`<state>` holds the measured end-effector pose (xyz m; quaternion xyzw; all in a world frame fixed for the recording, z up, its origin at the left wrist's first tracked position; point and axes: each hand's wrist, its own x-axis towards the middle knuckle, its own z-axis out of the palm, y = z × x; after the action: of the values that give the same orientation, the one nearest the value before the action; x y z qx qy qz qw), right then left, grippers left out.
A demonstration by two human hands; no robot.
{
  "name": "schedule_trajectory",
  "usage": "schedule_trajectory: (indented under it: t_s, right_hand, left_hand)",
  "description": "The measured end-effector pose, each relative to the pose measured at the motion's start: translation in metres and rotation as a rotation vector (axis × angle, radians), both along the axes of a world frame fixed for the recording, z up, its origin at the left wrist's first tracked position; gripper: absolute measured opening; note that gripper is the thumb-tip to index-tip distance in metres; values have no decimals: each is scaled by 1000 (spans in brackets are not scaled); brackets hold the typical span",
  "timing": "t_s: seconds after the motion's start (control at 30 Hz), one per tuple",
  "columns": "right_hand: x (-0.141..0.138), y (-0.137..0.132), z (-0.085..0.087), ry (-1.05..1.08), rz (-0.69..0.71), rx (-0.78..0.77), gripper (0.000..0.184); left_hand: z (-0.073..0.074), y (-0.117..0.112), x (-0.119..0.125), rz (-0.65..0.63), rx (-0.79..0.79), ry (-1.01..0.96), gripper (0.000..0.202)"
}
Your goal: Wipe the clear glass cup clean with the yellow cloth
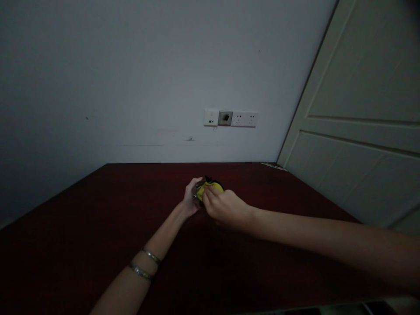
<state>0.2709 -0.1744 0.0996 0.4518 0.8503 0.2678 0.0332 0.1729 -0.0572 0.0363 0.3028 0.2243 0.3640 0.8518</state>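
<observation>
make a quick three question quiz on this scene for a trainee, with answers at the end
1. Multiple choice: which bright colour stands out on the held item?
A) blue
B) yellow
C) pink

2. True or false: the right hand's fingers touch the held item.

3. Fill the gap: two bracelets circle the ____ forearm.

Key
1. B
2. True
3. left
</observation>
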Motion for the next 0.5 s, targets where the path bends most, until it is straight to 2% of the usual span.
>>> schedule_trajectory:
  t_s: [0.17,0.3,0.4,0.43,0.5]
  right_hand:
    - [-14,8,18,316,-153,-211,26]
    - [-12,19,31,669,-251,-383,17]
    - [-7,25,34,872,-329,-486,13]
    - [-6,26,34,1014,-332,-540,12]
    - [-5,25,30,1444,-326,-668,8]
  left_hand:
    - [1,-8,7,173,50,-68,25]
    - [3,-13,9,288,68,-120,24]
    - [6,-15,9,336,71,-146,25]
    - [7,-15,9,342,70,-151,26]
    - [8,-16,9,348,65,-158,28]
